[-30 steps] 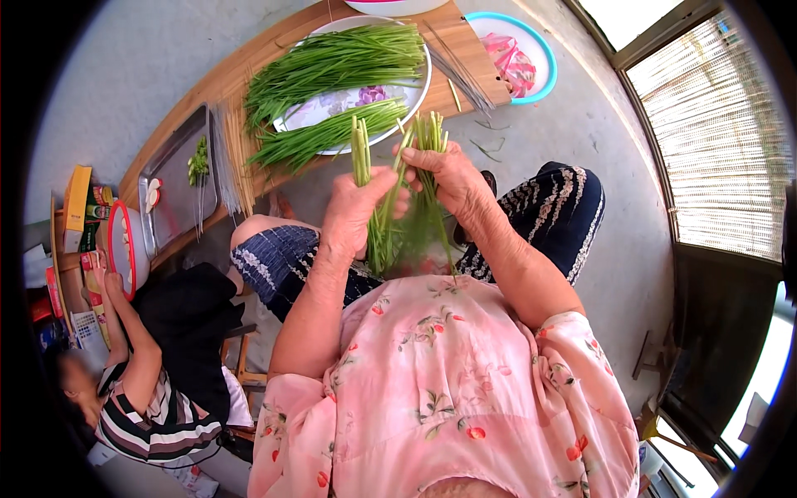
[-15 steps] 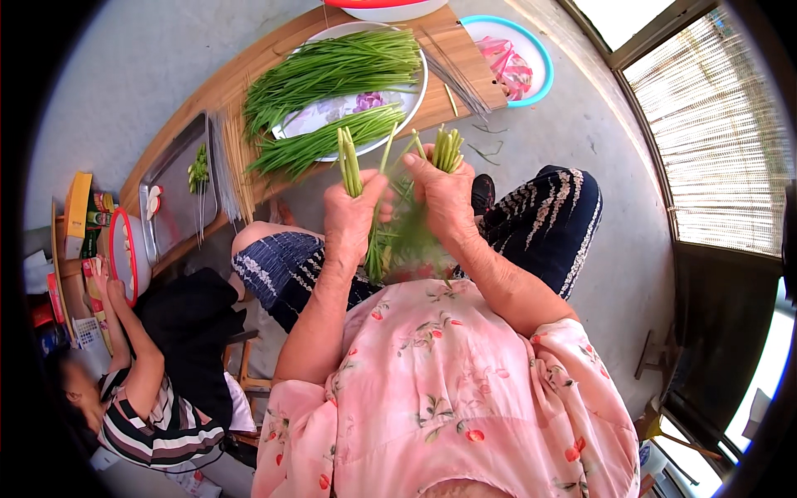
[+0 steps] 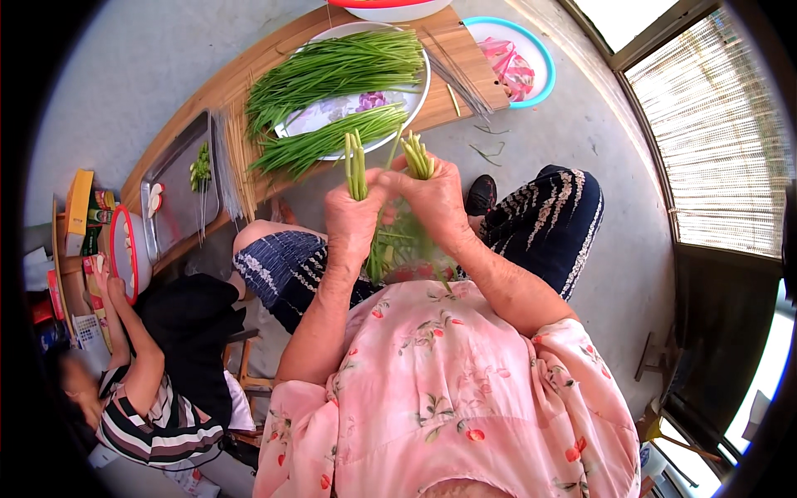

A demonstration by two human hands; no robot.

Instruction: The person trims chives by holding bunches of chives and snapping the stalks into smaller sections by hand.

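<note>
Left hand (image 3: 349,217) grasps a chive bunch (image 3: 355,170); right hand (image 3: 437,197), just beside it, clasps a second bunch (image 3: 417,156); beyond both lies a plate (image 3: 324,114).

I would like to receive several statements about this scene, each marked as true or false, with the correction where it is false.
1. The left hand holds green stalks. True.
2. The right hand is empty. False: it also holds green stalks.
3. The plate is on the table. True.
4. The blue-rimmed basin is on the table. False: it is past the table's right end.
5. The tray is left of the plate. True.
6. The person's top is plain blue. False: it is pink and flowered.
</note>
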